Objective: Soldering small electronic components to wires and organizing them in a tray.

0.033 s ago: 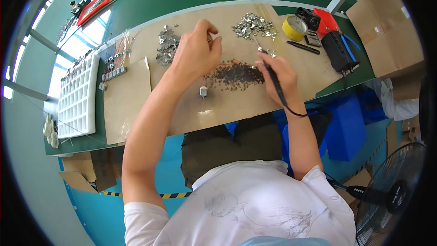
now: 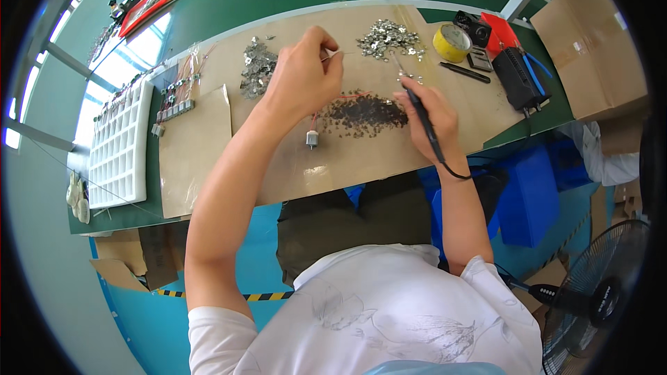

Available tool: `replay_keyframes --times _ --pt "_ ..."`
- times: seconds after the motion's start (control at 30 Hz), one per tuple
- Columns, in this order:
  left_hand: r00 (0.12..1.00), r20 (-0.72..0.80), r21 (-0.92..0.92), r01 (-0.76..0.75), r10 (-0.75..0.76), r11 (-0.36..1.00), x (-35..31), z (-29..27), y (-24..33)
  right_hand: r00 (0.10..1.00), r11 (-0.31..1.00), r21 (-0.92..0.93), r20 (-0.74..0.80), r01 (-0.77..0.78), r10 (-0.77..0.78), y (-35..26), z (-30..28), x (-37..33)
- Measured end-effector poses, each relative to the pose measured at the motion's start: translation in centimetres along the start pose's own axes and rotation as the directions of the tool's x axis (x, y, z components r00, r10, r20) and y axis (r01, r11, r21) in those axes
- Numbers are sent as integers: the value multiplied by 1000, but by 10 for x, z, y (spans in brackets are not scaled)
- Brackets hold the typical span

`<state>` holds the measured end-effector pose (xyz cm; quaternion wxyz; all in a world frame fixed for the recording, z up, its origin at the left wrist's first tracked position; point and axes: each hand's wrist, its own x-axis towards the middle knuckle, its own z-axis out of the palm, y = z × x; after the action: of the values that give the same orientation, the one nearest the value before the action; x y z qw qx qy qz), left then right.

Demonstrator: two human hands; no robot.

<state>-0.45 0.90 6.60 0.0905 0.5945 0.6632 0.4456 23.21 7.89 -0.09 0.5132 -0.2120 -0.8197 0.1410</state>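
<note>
Over the cardboard-covered bench, my left hand (image 2: 306,73) is closed in a pinch. Something thin and pale shows at its fingertips, too small to name. My right hand (image 2: 432,121) grips a black-handled soldering iron (image 2: 422,117), its slim tip angled up and away from me. Beyond that tip lies a pile of small silvery metal parts (image 2: 389,38). Between my hands spreads a heap of tiny dark brown pieces (image 2: 365,112). A small motor (image 2: 312,139) with red wires sits below my left hand. Flat grey metal pieces (image 2: 257,69) lie left of that hand.
At the left stand a white compartment tray (image 2: 121,149) and a row of wired motors (image 2: 177,107). To the right are yellow tape (image 2: 451,43), a black pen (image 2: 464,72), a black box with a blue handle (image 2: 517,80) and a cardboard box (image 2: 590,48). A fan (image 2: 597,298) stands lower right.
My left hand has shifted slightly to the right and away from me. The soldering iron's handle has turned a little in my right hand's grip.
</note>
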Motion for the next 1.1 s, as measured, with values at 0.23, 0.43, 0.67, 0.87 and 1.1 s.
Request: replay_keyframes --times 0.23,0.43,0.67,0.87,1.1 --pt "989 144 -118 44 -27 992 -2 37 -9 901 850 323 24 -416 433 1 -11 -28" --pt "975 223 -79 19 -1 997 -28 66 -25 922 890 264 -6 -373 388 0 -16 -36" --pt "971 210 40 -129 118 991 -30 68 -29 961 952 150 -26 -268 275 0 -17 -33" --pt "972 208 80 -126 107 989 -32 69 -28 974 968 121 -9 -222 224 -2 -18 -32" --pt "972 211 104 -130 106 986 -32 69 -26 976 967 138 -9 -214 218 -4 -17 -29"
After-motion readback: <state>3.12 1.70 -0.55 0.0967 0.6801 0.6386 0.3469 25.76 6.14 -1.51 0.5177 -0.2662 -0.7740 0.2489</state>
